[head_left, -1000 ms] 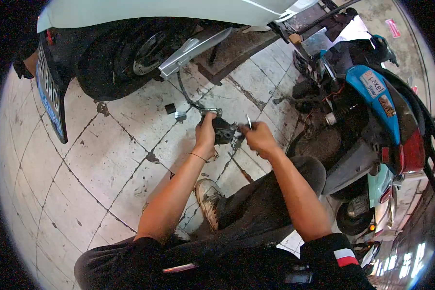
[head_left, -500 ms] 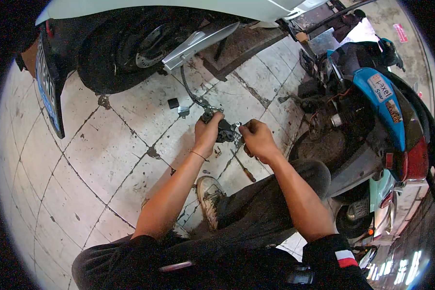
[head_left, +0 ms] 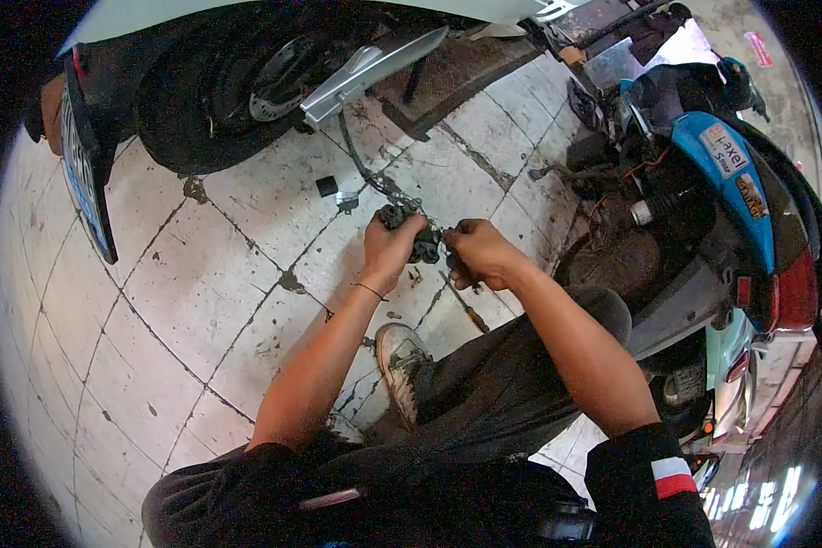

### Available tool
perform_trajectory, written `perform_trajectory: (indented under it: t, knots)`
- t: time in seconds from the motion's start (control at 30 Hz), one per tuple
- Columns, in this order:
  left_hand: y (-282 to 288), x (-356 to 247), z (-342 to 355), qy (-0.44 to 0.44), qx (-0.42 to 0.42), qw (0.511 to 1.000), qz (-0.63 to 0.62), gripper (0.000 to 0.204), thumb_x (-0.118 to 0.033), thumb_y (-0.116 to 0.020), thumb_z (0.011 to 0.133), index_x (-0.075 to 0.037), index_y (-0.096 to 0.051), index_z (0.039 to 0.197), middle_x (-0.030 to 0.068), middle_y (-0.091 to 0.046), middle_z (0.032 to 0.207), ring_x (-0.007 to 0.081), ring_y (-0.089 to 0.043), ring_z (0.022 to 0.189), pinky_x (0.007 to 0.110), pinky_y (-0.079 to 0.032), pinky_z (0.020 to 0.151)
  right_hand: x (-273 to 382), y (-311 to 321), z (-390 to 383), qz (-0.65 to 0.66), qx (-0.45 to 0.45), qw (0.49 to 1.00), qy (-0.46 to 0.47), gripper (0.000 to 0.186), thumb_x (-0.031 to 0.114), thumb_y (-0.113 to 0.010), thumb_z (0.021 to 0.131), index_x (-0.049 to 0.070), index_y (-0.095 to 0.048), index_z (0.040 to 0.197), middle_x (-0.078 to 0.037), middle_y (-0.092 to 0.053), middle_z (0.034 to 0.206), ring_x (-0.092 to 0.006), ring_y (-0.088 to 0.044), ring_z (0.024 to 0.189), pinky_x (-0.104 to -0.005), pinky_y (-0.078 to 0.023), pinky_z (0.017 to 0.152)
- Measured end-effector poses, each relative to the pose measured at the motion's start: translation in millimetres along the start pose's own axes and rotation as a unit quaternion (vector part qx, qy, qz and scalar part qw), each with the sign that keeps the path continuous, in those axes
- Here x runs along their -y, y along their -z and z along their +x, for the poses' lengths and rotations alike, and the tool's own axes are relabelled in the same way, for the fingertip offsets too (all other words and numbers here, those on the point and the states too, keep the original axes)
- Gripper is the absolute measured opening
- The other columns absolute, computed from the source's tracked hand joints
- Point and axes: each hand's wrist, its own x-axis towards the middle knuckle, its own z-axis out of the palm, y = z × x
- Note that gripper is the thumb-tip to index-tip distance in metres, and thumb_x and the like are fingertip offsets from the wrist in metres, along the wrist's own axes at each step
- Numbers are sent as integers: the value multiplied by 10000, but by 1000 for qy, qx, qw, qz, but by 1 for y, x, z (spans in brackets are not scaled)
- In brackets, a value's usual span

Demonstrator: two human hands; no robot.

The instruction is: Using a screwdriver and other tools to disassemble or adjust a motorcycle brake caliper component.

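My left hand is wrapped round a dark, grimy brake caliper held just above the tiled floor. A black brake hose runs from it up toward the motorcycle wheel. On the caliper's right side, my right hand is closed, thumb and fingers pinched together at its edge. What those fingers hold is too small and dark to make out. Below my right hand lies a screwdriver on the floor, partly hidden by that hand.
A small black square piece and a small silvery piece lie beyond my left hand. The motorcycle's rear wheel and silver swingarm stand at the far left. A blue scooter is close on the right. My shoe rests below.
My right hand has turned slightly and moved a little left against the caliper. The caliper is tilted differently, and the bright metal piece at its right edge shows less. The whole view has shifted slightly.
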Motion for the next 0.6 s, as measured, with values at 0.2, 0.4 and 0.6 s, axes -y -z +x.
perform_trajectory:
  t: [0.2,0.4,0.6]
  knots:
    - [-4,0,-1,-19,8,996,91,402,-271,-778,749,26,-625,973,101,-705,902,184,-660,788,334,-532,727,-9,5,17,15,5,999,-36,281,274,-474,1022,16,-539,930,-84,-541,685,-197,-524,495,-371,-454,416]
    - [4,-1,-5,-81,-17,986,145,327,-246,-766,736,10,-644,898,99,-710,841,185,-665,770,330,-529,727,-14,5,17,101,105,973,-181,337,383,-447,1009,128,-472,790,14,-382,607,-114,-341,466,-280,-285,418]
    - [16,-4,-6,-55,-1,994,98,257,-215,-761,769,-12,-656,886,54,-695,814,139,-630,748,312,-514,686,-14,-7,5,152,127,972,-125,208,227,-571,913,127,-460,768,36,-351,598,-86,-308,439,-273,-215,361]
